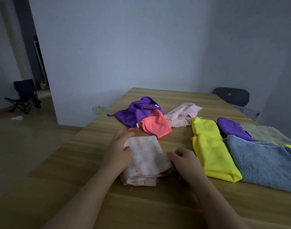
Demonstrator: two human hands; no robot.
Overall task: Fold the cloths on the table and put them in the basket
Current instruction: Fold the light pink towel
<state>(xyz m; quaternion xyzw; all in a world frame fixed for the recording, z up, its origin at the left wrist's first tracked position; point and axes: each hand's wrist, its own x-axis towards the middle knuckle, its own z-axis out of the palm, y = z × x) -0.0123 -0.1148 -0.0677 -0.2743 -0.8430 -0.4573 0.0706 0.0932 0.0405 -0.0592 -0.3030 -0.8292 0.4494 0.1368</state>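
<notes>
the left hand (118, 149) lies flat at the left edge of the striped cloth (146, 161), fingers straight and released, thumb resting on the fabric. the right hand (182, 162) is at the cloth's right edge, its fingers curled in and gripping that edge. the striped cloth, pale pink and white, lies folded on the table (85, 171) between the two hands, with a hem band at its near end.

just right of the right hand a yellow cloth (212, 152) lies folded in a long strip. a blue towel (263, 166) touches its right side and runs out of view. behind the towel sit a small purple cloth (232, 129) and, to its right, a grey-green cloth (267, 133), touching each other.

farther back, mid-table, a crumpled coral cloth (157, 125) overlaps a big purple cloth (134, 114) behind it. a pink cloth (182, 115) with a label lies just right of them, touching the coral one.

beyond the table's far right corner stands a dark chair (232, 96). a socket (99, 109) sits low on the wall. far left, on the floor, is a folding chair (25, 96).
</notes>
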